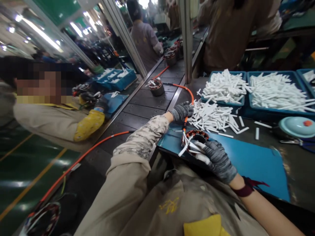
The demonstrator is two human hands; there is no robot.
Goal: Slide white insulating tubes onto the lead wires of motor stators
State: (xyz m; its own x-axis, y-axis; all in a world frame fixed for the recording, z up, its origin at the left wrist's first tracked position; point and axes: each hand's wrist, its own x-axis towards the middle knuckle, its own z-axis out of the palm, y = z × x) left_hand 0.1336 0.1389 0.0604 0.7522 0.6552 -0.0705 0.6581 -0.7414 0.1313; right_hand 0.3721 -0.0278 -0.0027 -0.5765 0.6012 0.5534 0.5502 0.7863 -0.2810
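Observation:
My left hand [182,111], in a grey knit glove, has its fingers curled round an orange cable [189,91] beside a heap of white tubes [214,116]. Below it, a motor stator [197,135] with copper-coloured windings lies on a blue board [253,160]. White-sleeved leads stick out of the stator towards me, and the cable runs up from it. My right hand [219,159], gloved in grey with whitish fingertips, grips the near right side of the stator. The palm side of both hands is hidden.
Blue bins [278,90] full of white tubes stand at the back right, near a turquoise lidded bowl [296,126] and pliers [292,142]. A conveyor [137,111] on the left carries another stator [156,87]. Across it sits a co-worker [56,121]; a metal post [185,42] rises ahead.

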